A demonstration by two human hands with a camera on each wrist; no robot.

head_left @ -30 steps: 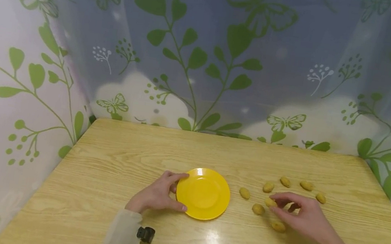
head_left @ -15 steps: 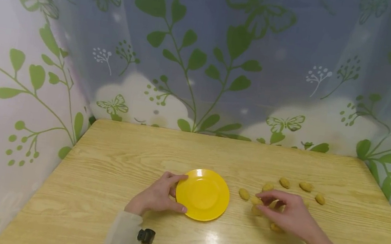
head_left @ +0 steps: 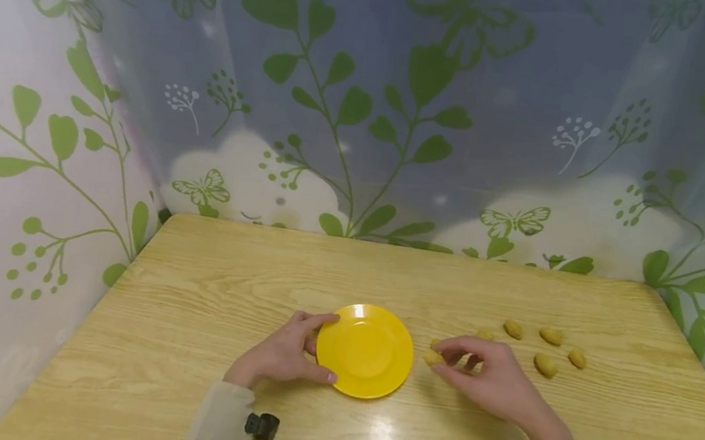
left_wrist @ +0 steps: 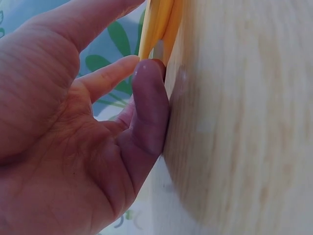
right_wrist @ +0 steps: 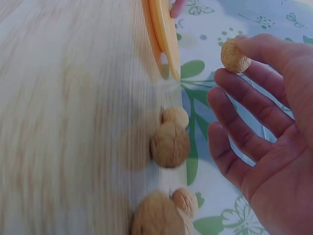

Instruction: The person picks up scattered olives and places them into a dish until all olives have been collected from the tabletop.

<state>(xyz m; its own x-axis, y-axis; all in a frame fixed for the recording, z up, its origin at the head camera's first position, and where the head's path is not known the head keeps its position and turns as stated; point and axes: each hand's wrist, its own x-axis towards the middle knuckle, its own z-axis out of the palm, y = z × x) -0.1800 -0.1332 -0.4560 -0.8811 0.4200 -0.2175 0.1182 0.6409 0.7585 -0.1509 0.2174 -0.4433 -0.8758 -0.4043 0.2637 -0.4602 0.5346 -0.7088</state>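
A yellow plate [head_left: 365, 352] sits on the wooden table, its side showing in the left wrist view. My left hand [head_left: 285, 349] holds the plate's left rim, thumb at the near edge and index finger at the far edge. To the right of the plate, my right hand [head_left: 492, 380] pinches a walnut [right_wrist: 235, 56] between thumb and fingertips. In the right wrist view this walnut is raised off the table, and the other fingers are loosely bent. Another walnut [head_left: 435, 343] lies just behind the held one, partly hidden by the fingers.
Several walnuts lie right of the plate, among them one walnut [head_left: 545, 364] beyond the right hand and another walnut [head_left: 513, 329] farther back. A patterned curtain [head_left: 368, 103] hangs behind and beside the table [head_left: 221, 255].
My right hand has moved left with the walnut, from among the scattered walnuts to near the plate's right edge. The left hand and plate have stayed in place.
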